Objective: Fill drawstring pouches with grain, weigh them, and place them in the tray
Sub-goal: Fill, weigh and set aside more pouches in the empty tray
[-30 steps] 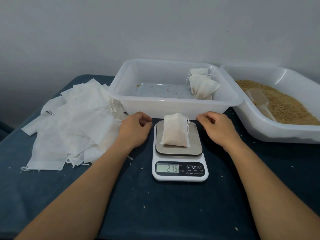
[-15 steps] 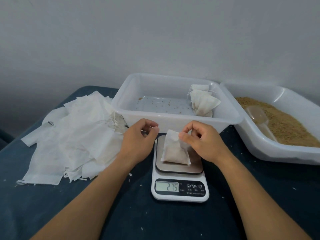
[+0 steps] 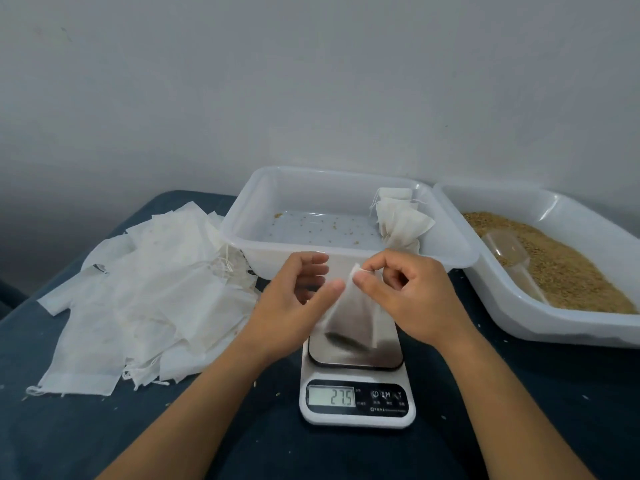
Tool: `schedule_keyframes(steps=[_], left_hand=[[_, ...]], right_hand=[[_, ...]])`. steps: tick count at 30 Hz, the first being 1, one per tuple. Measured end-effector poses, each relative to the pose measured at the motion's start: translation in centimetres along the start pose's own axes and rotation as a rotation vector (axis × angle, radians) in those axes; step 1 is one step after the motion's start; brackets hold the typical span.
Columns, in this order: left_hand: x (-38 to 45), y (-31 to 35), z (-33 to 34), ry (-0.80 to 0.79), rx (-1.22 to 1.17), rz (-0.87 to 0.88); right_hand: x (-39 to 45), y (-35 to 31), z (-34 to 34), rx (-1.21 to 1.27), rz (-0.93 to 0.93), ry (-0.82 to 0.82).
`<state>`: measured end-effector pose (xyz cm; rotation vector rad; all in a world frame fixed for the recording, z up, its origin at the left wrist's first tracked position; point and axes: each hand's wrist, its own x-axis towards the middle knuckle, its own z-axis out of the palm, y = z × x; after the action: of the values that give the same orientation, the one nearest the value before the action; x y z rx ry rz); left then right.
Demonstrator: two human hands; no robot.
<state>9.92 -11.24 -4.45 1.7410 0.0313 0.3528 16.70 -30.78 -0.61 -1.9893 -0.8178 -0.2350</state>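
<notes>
One filled white fabric drawstring pouch [image 3: 349,317] hangs long-axis vertical from your right hand [image 3: 408,296], thumb and forefinger pinching its top corner just above the steel-topped digital scale [image 3: 356,386]. Your left hand [image 3: 298,299] hovers beside it, fingers loosely spread. The clear plastic tray [image 3: 346,251] lies at twelve o'clock, nearest your right hand.

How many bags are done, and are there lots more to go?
Done: at least two filled pouches sit in the right corner of the clear tray. In hand: the right hand pinches the top of a filled pouch over the scale, which reads 27.5; the left hand is beside it. Left: a big pile of empty pouches, with plenty of grain in the bin.
</notes>
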Motion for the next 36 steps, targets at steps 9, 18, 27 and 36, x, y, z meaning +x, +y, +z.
schedule_keyframes(steps=[9, 18, 27, 36], left_hand=[[0.0, 1.7, 2.8, -0.265, -0.352, -0.182], [5.7, 6.4, 6.5, -0.240, -0.505, -0.194], [13.1, 10.5, 11.0, -0.420, -0.175, -0.104], [15.8, 12.6, 15.1, -0.539, 0.017, -0.087]], right_hand=[[0.7, -2.3, -2.1, 0.060, -0.125, 0.140], [3.0, -0.5, -8.1, 0.112, 0.022, 0.198], [5.0, 3.3, -13.5, 0.096, 0.254, 0.121], [4.8, 6.7, -16.4, 0.133, 0.321, 0.207]])
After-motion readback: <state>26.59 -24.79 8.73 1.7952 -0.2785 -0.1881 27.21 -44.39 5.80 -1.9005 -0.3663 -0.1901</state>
